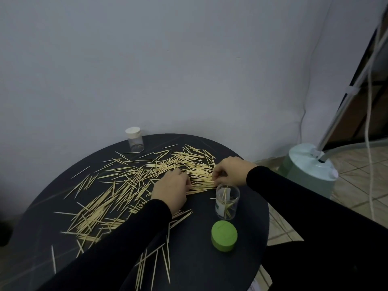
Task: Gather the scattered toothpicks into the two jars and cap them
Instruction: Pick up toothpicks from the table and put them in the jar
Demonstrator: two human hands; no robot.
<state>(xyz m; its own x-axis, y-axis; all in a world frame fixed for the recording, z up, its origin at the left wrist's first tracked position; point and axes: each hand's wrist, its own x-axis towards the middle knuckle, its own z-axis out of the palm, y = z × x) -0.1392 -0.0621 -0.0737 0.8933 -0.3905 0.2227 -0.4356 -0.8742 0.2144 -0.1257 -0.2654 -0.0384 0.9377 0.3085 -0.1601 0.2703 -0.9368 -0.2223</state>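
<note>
Many pale wooden toothpicks [117, 185] lie scattered over a round black table [201, 259]. An uncapped clear jar [227, 201] stands at the right with a few toothpicks inside. Its green cap [224, 235] lies on the table just in front of it. A second clear jar [135, 139] with a white cap on stands at the far left edge. My left hand [171, 191] and my right hand [231, 172] face each other over a bundle of toothpicks [201, 182] behind the open jar, fingers curled onto its two ends.
A grey wall stands right behind the table. A pale green round base [308, 171] with a metal pole and white cords stands on the tiled floor to the right. Loose toothpicks also lie near the table's front edge [155, 263].
</note>
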